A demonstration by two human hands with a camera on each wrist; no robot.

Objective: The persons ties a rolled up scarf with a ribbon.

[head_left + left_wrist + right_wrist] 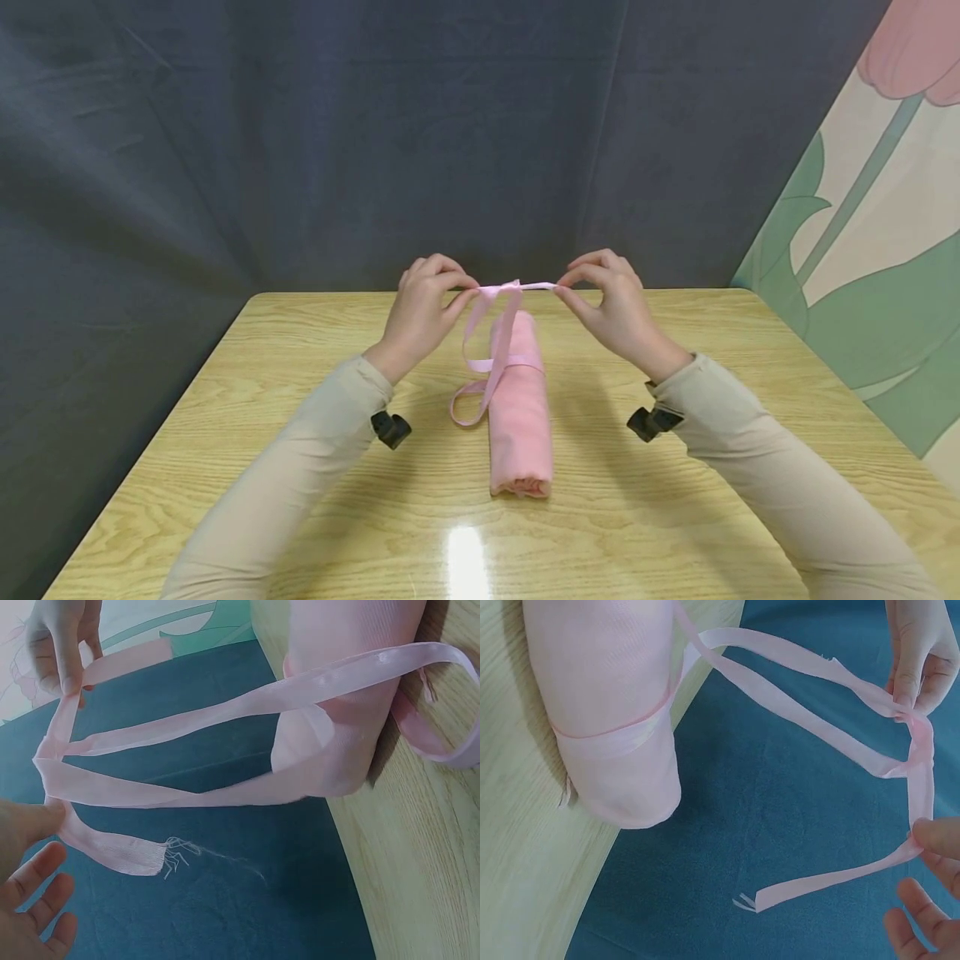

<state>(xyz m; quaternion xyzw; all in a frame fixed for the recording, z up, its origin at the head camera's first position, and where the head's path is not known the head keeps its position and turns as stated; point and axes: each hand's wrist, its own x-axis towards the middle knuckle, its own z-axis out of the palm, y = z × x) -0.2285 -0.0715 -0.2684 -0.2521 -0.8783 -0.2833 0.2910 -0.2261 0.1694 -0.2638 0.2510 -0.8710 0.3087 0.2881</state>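
A rolled pink cloth (521,417) lies lengthwise on the table, with a band of pink ribbon (504,342) around it. Above its far end, the ribbon is raised and crossed in a loose knot between the hands. My left hand (424,310) pinches it left of the knot between thumb and forefinger. On the other side my right hand (611,307) pinches the ribbon too, and the stretch between them is taut. A frayed ribbon end (142,855) dangles past the left fingers; another frayed end (780,894) hangs from the right. One loop droops beside the roll's left side.
The wood-grain table (300,358) reaches back to a dark blue curtain (420,150). A wall panel with painted tulips (870,275) stands at the right. Small black cameras hang at both wrists.
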